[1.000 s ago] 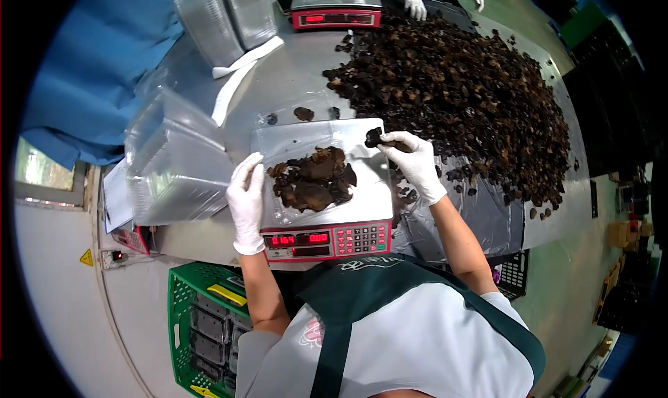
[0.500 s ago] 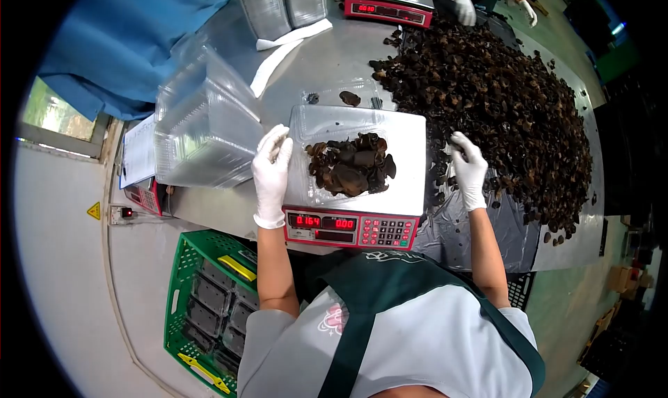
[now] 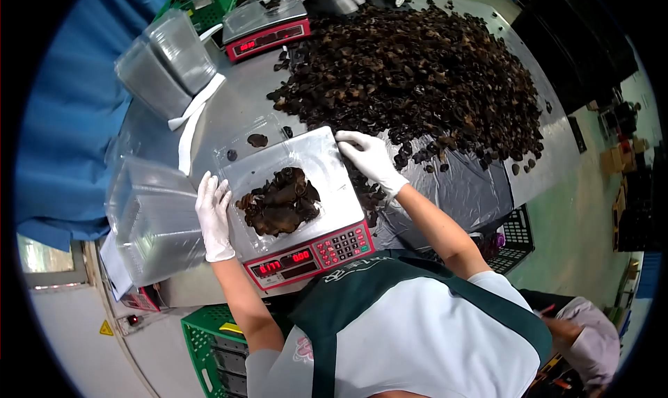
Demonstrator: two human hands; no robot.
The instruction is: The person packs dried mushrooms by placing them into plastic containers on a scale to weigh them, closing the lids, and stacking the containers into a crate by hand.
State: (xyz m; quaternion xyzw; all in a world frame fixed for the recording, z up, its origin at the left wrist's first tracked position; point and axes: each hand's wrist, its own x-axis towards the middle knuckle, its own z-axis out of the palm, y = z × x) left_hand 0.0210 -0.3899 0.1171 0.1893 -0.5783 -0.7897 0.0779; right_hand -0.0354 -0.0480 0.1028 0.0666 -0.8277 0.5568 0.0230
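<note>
With clock directions taken from the middle of the near scale, one portion of mushrooms is seen heaped in a clear tray on its plate, toward 9 o'clock. A weight is already registered: the display at 6 o'clock appears to read 0.177, with 0.00 beside it. That portion is judged to be largely gathered, though it is left uncovered. Far more is left than is done, as a broad pile is spread over the table between 1 and 2 o'clock. A few loose pieces are laid out at 11 o'clock, apart from both heap and pile. Clear trays are held ready in a nested stack at 9 o'clock. In the crate at 7 o'clock, dark packs are stored; whether these are finished portions cannot be told. The hands are held well apart. The left hand, at 9 o'clock, is kept between stack and plate, its fingers loosely spread and nothing seen in them. The right hand is placed at the plate's 2 o'clock corner; whether its fingertips are closed, or the edge is touched, cannot be told.
</note>
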